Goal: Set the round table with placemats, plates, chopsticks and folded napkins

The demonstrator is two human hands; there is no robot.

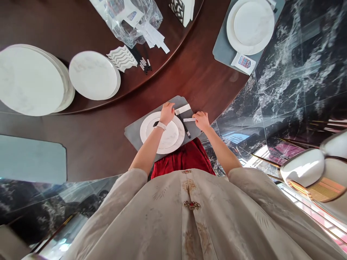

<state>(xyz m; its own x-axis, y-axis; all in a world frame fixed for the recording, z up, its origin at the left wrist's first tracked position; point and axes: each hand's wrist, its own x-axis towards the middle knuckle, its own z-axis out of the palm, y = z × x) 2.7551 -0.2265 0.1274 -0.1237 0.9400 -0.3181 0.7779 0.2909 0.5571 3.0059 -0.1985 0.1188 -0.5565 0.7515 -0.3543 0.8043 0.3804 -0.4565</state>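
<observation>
My left hand (166, 113), with a watch on its wrist, is curled above the upper edge of a white marble-pattern plate (176, 139). The plate lies on a grey placemat (134, 131). Just right of my left fingers are a black-handled fork (184, 125) and a white paper strip (183, 108), and the fingers seem to touch the fork's head end. My right hand (202, 121) pinches a second white paper strip (189, 119) above the mat, close to the fork.
A dark wood table holds stacked white plates (31, 80), (93, 75), a clear plastic bag (130, 21), wavy white folded papers (121, 58), and black-handled cutlery (141, 59). Another place setting (249, 27) stands at the upper right. Black marble (292, 72) lies beyond the table's edge.
</observation>
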